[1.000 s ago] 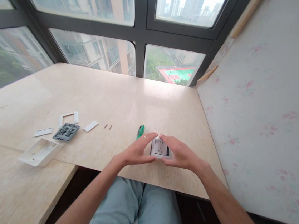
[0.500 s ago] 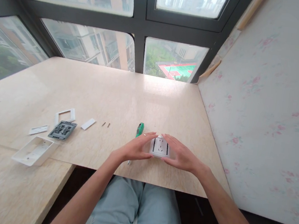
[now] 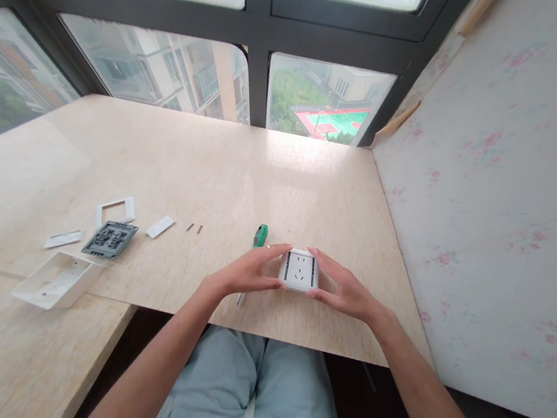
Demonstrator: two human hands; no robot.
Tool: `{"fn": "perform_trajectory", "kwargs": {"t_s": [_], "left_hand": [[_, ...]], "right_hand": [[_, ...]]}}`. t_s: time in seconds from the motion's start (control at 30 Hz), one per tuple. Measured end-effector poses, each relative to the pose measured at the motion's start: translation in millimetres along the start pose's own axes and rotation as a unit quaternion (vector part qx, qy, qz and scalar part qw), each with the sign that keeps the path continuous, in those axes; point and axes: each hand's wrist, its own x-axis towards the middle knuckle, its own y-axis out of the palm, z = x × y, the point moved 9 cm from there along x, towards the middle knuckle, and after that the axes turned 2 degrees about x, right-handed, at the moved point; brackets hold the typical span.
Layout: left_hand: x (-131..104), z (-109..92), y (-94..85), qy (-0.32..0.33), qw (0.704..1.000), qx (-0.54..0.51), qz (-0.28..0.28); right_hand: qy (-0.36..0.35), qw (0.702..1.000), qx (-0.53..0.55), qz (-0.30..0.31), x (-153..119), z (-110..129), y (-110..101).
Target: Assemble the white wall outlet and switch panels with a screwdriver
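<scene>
A white wall socket (image 3: 299,271) with a five-hole face lies between my two hands, close to the counter's front edge. Dark slots show along its left and right sides. My left hand (image 3: 254,268) grips its left side, thumb at the near corner and fingers at the far one. On the opposite side my right hand (image 3: 343,285) holds it the same way. A screwdriver with a green handle (image 3: 260,235) lies just left of the socket, partly covered by my left hand; its metal tip shows below the wrist.
Two small screws (image 3: 194,228) and a white strip (image 3: 160,227) lie left of the screwdriver. Farther left are a grey socket module (image 3: 110,240), a white frame (image 3: 129,209), another white strip (image 3: 64,239) and an open white box (image 3: 56,281). A papered wall (image 3: 499,214) bounds the right.
The view has tilted slightly downward. My right fingers have drawn back from over the socket's top to its right edge, so more of its face shows.
</scene>
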Motion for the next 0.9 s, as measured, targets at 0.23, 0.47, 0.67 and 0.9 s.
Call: {"fn": "perform_trajectory", "kwargs": {"t_s": [0.23,0.47,0.67,0.9], "left_hand": [[-0.9,1.8,4.4,-0.004,1.000,-0.006,-0.012],[-1.5,1.3,7.4,-0.015,0.999,0.025,-0.037],[1.8,0.5,9.0,-0.042,0.996,0.079,-0.009],[2.7,-4.2,9.6,-0.047,0.982,0.183,-0.010]], "right_hand": [[-0.013,1.000,0.006,0.023,-3.6,-0.7,6.5],[0.011,0.999,0.023,0.037,-3.2,-4.7,8.0],[0.022,0.998,0.018,0.060,-2.3,-2.3,9.9],[0.036,0.998,0.035,0.050,-3.8,-4.3,9.1]]}}
